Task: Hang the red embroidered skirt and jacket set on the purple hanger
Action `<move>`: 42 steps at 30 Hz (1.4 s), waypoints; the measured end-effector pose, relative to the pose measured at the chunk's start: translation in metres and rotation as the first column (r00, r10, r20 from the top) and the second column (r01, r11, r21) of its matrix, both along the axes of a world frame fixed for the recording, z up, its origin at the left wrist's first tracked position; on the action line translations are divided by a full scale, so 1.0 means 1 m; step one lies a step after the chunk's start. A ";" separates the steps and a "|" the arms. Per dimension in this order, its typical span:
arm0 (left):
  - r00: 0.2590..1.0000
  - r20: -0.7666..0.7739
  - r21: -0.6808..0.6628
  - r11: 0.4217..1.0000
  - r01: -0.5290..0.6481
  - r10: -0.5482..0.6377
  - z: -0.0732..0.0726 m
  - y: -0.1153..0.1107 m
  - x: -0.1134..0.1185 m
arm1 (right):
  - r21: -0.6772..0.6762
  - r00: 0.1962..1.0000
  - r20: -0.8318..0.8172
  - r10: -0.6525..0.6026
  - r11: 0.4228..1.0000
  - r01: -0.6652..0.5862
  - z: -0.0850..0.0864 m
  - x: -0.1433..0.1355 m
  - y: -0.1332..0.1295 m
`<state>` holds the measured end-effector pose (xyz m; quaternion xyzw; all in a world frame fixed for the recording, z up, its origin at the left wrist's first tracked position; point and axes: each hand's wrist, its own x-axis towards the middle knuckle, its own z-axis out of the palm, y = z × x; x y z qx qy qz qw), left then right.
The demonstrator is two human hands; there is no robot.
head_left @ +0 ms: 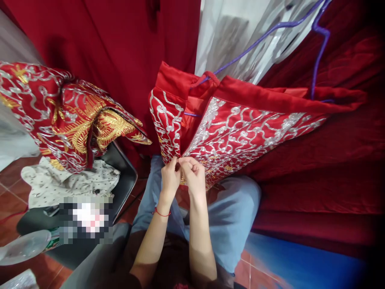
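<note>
Left hand (171, 178), right hand (195, 176) pinch skirt (240, 128) at lower end of slit (189, 130), center of frame; likely keeps edges aligned. Hanger (281, 25), upper right, threads waistband (261, 97), apparently supporting skirt, freeing both hands.

Skirt (246, 130) red, silver scrollwork, gold touches; hanger (281, 25) purple; jeans (236, 204) pale blue; curtain (325, 172) dark red; cloth (40, 182) white, dark-dotted.

Left hand (171, 179) and right hand (196, 176) hide the exact spot they pinch on a garment (240, 128). The top edge crops a hanger (284, 25), the left edge a bottle (28, 247); a pixelated patch (87, 220) masks part of a chair (124, 180).
</note>
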<state>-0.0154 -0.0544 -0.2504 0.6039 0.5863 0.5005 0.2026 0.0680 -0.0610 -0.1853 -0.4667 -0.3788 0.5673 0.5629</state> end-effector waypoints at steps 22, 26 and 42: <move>0.993 -0.109 0.300 0.952 0.068 -0.036 0.021 -0.017 0.009 | 0.219 0.985 -0.027 -0.170 0.961 0.172 0.078 0.003 -0.007; 0.993 -0.116 0.322 0.944 0.065 -0.029 0.020 -0.018 0.014 | 0.254 0.979 -0.027 -0.200 0.946 0.200 0.087 0.006 -0.013; 0.984 -0.179 0.289 0.956 0.046 0.007 0.023 -0.012 0.014 | 0.357 0.974 0.069 -0.215 0.917 0.177 0.099 0.003 0.001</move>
